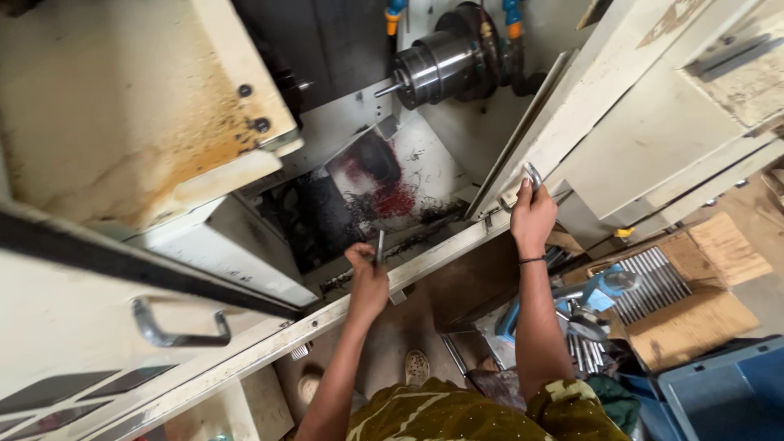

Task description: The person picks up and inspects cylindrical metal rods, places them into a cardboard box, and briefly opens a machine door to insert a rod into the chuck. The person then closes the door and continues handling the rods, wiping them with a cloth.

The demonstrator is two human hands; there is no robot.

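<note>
Standing open, the lathe door is gripped at its handle by the right hand, fingers curled round it. A rod is pinched in the left hand, below the chuck; loading looks not yet done.

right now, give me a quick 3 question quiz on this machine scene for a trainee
1. True or false: the right hand grips the metal door handle.
2. What does the left hand hold? A) a thin metal rod B) a blue bin C) a cardboard sheet
3. Which part sits at the top, inside the machine, pointing left?

Key
1. True
2. A
3. The steel spindle chuck
</note>
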